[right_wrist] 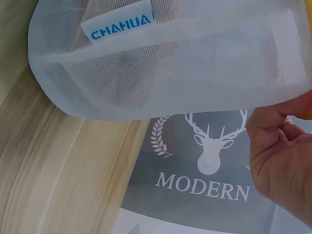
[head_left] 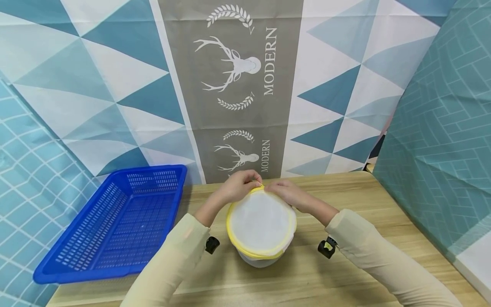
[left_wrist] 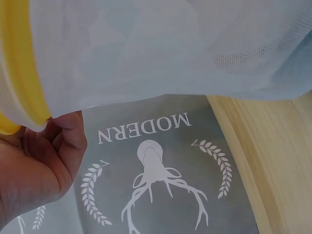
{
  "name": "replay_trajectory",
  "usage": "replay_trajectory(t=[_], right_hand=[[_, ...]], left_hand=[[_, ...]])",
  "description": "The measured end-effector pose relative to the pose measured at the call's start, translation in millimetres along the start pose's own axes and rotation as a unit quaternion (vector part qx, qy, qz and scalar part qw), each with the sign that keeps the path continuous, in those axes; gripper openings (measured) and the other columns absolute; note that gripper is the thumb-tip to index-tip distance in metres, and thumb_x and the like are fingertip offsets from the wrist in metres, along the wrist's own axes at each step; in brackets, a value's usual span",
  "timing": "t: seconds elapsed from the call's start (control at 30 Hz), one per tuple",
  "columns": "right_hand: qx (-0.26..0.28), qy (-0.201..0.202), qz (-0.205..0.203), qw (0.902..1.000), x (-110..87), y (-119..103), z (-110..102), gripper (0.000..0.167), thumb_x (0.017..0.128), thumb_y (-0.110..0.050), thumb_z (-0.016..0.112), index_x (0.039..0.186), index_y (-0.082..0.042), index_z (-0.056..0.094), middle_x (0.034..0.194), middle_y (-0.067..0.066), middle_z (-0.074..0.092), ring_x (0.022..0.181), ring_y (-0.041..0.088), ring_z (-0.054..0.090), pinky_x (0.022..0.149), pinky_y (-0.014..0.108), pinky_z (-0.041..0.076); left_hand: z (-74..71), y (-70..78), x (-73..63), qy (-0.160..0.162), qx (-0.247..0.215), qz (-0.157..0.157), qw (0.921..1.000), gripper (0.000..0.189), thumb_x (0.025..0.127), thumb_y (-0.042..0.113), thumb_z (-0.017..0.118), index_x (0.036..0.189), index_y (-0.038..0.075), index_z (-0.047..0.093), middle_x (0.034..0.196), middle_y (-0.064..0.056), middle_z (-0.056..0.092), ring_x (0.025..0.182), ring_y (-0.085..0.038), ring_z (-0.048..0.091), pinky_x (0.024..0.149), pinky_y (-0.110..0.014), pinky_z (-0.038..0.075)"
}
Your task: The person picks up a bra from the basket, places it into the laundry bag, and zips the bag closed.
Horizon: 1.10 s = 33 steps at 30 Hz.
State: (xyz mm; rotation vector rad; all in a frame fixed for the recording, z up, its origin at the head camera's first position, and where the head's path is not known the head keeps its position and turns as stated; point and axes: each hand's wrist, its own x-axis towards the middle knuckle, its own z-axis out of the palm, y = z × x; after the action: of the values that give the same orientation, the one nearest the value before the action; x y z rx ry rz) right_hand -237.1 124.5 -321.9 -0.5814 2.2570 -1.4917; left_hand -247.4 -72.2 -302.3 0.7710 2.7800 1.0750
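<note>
A white mesh laundry bag [head_left: 259,224] with a round lid and yellow zipper edging [head_left: 232,236] stands on the wooden table in the head view. At the far side of its rim, my left hand [head_left: 241,186] pinches the yellow edge between thumb and fingers. Close beside it, my right hand [head_left: 288,195] grips the same rim with curled fingers. The left wrist view has the hand [left_wrist: 44,158] at the yellow band, its fingertips partly hidden. In the right wrist view, a "CHAHUA" label [right_wrist: 119,22] shows on the bag's side, and the zipper pull cannot be made out.
A blue plastic basket [head_left: 130,230] with perforated walls stands on the left of the wooden table [head_left: 330,273]. Patterned sheets [head_left: 238,85] with deer heads and triangles hang behind the table, and tile-patterned sheets line both sides.
</note>
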Motion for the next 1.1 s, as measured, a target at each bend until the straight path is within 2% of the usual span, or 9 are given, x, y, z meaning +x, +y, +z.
replay_trajectory(t=[0.17,0.33,0.53,0.77,0.97,1.1], right_hand=[[0.006,-0.008,0.028,0.9996,-3.4,-2,-2,0.042,0.097,-0.032,0.042,0.114,0.001,0.060,0.073,-0.002,0.062,0.056,0.009,0.059,0.050,0.027,0.051],[-0.002,-0.001,0.029,0.9996,-4.7,1,-6,0.041,0.097,-0.032,0.044,0.113,0.001,0.062,0.076,-0.003,0.063,0.060,0.009,0.060,0.054,0.028,0.052],[0.007,0.003,0.038,0.9992,-5.9,2,-7,0.039,0.098,-0.030,0.047,0.115,0.002,0.061,0.074,-0.004,0.065,0.057,0.008,0.060,0.053,0.025,0.051],[-0.030,0.029,0.036,0.9985,-6.8,3,-7,0.035,0.097,-0.030,0.051,0.112,-0.002,0.066,0.067,-0.003,0.064,0.048,0.007,0.052,0.046,0.023,0.043],[-0.027,0.056,0.035,0.9975,-7.7,6,-4,0.034,0.096,-0.028,0.053,0.112,-0.002,0.066,0.081,0.005,0.070,0.060,0.010,0.063,0.056,0.027,0.053],[-0.029,0.072,0.035,0.9964,-9.1,7,-3,0.033,0.096,-0.027,0.053,0.112,-0.002,0.066,0.086,0.008,0.071,0.064,0.011,0.065,0.060,0.029,0.054]], left_hand=[[-0.5,0.8,4.6,-0.017,0.013,0.015,0.9996,0.009,0.094,0.021,0.056,0.094,0.013,0.061,0.064,0.004,0.043,0.061,-0.010,0.041,0.059,-0.022,0.036],[0.0,4.4,7.3,-0.026,0.013,0.016,0.9994,0.009,0.094,0.021,0.057,0.094,0.014,0.061,0.067,0.003,0.047,0.062,-0.010,0.043,0.059,-0.022,0.036],[2.3,5.0,9.0,-0.027,0.007,0.018,0.9995,0.008,0.094,0.020,0.057,0.094,0.012,0.061,0.074,0.001,0.054,0.065,-0.010,0.046,0.061,-0.022,0.038],[5.5,3.4,10.0,-0.021,0.013,0.023,0.9994,0.009,0.094,0.020,0.057,0.094,0.012,0.061,0.077,-0.001,0.057,0.067,-0.011,0.047,0.062,-0.022,0.039],[7.2,1.9,11.3,-0.016,0.011,0.015,0.9997,0.009,0.094,0.022,0.057,0.093,0.014,0.061,0.076,0.000,0.056,0.067,-0.011,0.047,0.062,-0.023,0.039],[7.5,1.4,11.1,-0.018,0.009,0.010,0.9997,0.009,0.094,0.022,0.056,0.093,0.015,0.061,0.075,0.001,0.055,0.066,-0.012,0.047,0.061,-0.023,0.039]])
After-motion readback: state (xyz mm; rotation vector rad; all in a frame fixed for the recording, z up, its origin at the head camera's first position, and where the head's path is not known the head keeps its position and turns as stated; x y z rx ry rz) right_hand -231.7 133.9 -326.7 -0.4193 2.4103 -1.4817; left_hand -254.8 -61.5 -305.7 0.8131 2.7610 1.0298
